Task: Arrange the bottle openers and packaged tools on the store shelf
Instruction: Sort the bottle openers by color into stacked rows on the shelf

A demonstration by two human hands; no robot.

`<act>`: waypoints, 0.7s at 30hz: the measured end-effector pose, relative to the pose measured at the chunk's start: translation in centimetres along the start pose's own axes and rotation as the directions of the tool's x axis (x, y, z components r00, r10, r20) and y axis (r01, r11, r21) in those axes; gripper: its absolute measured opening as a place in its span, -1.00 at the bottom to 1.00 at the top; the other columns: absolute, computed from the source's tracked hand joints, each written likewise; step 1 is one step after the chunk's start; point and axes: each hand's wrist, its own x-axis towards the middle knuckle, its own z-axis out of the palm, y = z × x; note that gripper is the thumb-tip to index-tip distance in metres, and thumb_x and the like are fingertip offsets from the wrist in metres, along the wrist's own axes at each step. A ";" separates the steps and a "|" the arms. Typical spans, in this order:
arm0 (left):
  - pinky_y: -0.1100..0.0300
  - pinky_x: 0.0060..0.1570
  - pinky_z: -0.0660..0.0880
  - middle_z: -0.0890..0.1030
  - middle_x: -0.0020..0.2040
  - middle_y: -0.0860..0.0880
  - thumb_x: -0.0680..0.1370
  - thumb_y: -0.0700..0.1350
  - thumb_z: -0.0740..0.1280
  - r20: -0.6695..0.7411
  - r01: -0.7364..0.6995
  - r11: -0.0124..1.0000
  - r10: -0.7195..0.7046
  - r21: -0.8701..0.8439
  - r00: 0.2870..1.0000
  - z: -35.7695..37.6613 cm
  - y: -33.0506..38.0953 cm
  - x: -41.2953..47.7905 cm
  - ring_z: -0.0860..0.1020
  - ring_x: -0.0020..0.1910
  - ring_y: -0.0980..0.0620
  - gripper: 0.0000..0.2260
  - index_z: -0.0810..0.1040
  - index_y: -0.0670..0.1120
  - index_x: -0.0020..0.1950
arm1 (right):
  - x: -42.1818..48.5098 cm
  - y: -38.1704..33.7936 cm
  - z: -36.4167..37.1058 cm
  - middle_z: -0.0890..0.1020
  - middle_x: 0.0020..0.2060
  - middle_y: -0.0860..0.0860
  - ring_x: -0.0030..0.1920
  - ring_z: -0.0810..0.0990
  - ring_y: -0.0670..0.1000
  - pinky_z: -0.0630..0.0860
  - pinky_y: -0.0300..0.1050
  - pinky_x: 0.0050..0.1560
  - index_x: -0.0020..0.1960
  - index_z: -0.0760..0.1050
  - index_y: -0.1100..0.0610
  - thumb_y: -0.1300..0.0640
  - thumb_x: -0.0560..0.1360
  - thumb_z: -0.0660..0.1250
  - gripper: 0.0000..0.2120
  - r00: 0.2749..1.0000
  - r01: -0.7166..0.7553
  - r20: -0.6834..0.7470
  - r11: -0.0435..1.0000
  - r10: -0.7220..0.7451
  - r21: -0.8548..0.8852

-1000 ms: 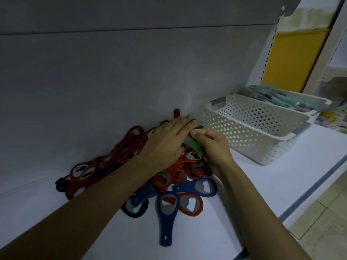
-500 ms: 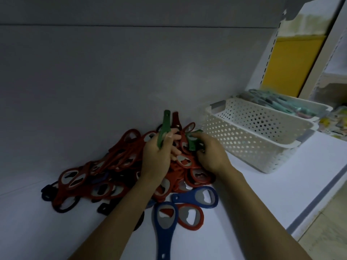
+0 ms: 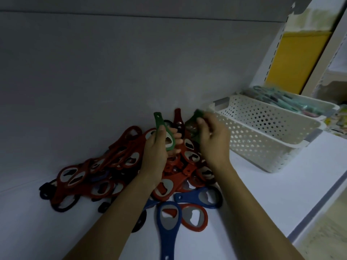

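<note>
A heap of mostly red bottle openers (image 3: 120, 166) lies on the white shelf (image 3: 262, 194) against the back wall, with blue ones (image 3: 169, 222) at its front. My left hand (image 3: 157, 152) grips a green bottle opener (image 3: 163, 128) upright, handle up, above the heap. My right hand (image 3: 212, 139) pinches a second green bottle opener (image 3: 195, 119), lifted near the left end of an empty white perforated basket (image 3: 262, 136).
Behind the empty basket stands a second white basket (image 3: 319, 106) holding teal packaged tools (image 3: 276, 96). The shelf's front edge (image 3: 319, 205) runs diagonally at the right, with floor below. A yellow panel (image 3: 293, 61) and an upright post stand at the far right.
My left hand pulled a green opener out of the heap and raised it. My right hand lifted another green opener up and right, toward the empty basket.
</note>
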 end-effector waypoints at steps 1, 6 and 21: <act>0.31 -0.32 0.53 0.64 -0.15 -0.06 0.66 0.00 0.06 -0.007 -0.006 1.000 0.006 -0.008 1.000 0.0 0.0 -0.1 0.63 -0.22 0.12 -0.68 0.55 -0.12 -0.04 | 0.1 -0.8 -0.2 0.64 -0.16 -0.06 -0.13 0.61 -0.03 0.57 -0.10 -0.08 -0.01 0.58 0.10 0.25 0.59 0.21 -0.83 0.989 -0.147 0.024 0.967 0.145 0.208; 0.29 -0.33 0.55 0.62 -0.33 -0.04 0.65 0.04 0.06 -0.025 -0.023 1.000 0.023 -0.016 0.999 0.0 0.1 -0.3 0.63 -0.30 0.08 -0.66 0.50 -0.13 -0.09 | 0.5 -2.2 -1.3 0.66 -0.24 -0.06 -0.27 0.63 -0.17 0.56 -0.29 -0.27 0.02 0.56 0.14 0.26 0.59 0.21 -0.85 0.885 -0.464 0.280 0.743 0.371 0.483; 0.30 -0.53 0.38 0.64 -0.32 0.00 0.62 -0.12 0.19 0.031 0.011 1.000 -0.011 -0.004 0.999 0.3 0.2 -0.5 0.52 -0.45 0.12 -0.87 0.52 -0.07 0.01 | 0.9 3.6 1.7 0.63 -0.07 0.11 -0.07 0.57 0.10 0.50 -0.03 -0.08 0.01 0.55 0.21 0.34 0.43 0.16 -0.75 0.954 -0.124 0.221 0.939 0.201 -0.321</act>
